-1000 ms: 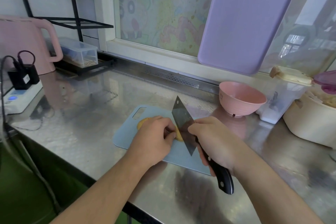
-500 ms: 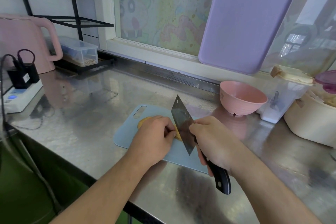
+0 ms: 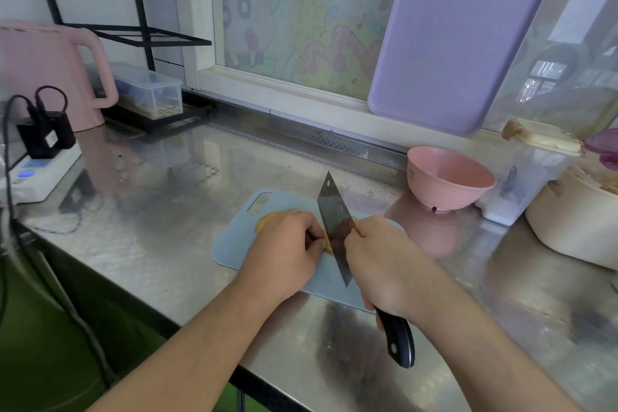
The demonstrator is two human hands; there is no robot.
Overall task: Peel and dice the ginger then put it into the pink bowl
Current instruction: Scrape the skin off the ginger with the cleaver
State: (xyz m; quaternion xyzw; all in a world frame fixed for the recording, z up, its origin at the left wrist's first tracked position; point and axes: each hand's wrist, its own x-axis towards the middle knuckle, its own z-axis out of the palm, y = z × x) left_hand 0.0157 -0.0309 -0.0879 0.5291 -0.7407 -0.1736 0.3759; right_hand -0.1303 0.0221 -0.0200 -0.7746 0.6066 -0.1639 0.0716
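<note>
A brushed stainless-steel table (image 3: pixel 174 211) gleams with soft reflections under a matt, pale blue plastic cutting board (image 3: pixel 230 241). The cleaver (image 3: pixel 334 221) shows a dull grey metal blade, mottled with wear, and a glossy black plastic handle. A pink bowl (image 3: pixel 448 182) has a smooth, satin plastic look, as does the pink kettle (image 3: pixel 43 73). The lilac board (image 3: pixel 461 33) leaning at the window looks matt and smooth; the rack (image 3: pixel 140 33) is black painted metal.

Home kitchen, stainless steel counter (image 3: pixel 174 191), pink electric kettle (image 3: pixel 43 73) at its left end, cartoon-papered window (image 3: pixel 301 20) behind it, lavender chopping board (image 3: pixel 458 33) leaning there
</note>
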